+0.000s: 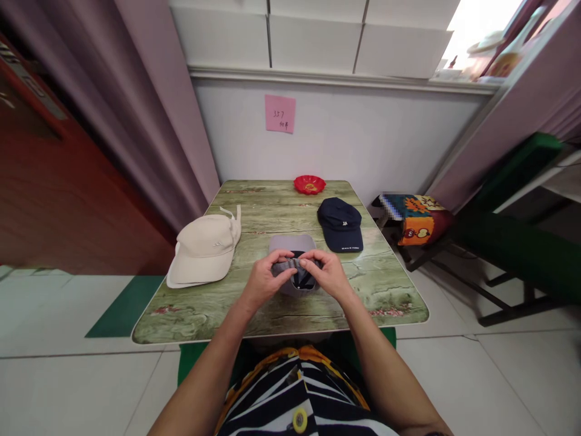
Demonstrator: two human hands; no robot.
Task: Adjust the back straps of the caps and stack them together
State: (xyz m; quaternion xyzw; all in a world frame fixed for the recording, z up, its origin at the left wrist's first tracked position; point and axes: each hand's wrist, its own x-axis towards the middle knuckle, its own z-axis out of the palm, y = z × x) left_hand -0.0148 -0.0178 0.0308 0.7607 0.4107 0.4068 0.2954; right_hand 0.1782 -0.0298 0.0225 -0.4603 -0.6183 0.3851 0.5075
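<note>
Two hands pinch the strap of a gray cap at the front of the bench.
The left hand (267,277) and right hand (327,274) are nearly closed, thumbs and fingers on the strap (295,264) of the gray cap (293,243), low in the middle of the frame. The bench (272,315) has bare wood between the cap and its near edge. The cream caps (204,245) poke past the left edge; the navy cap (340,224) sits near the right edge. Fingers hide part of the strap, and its buckle is hard to make out.
</note>
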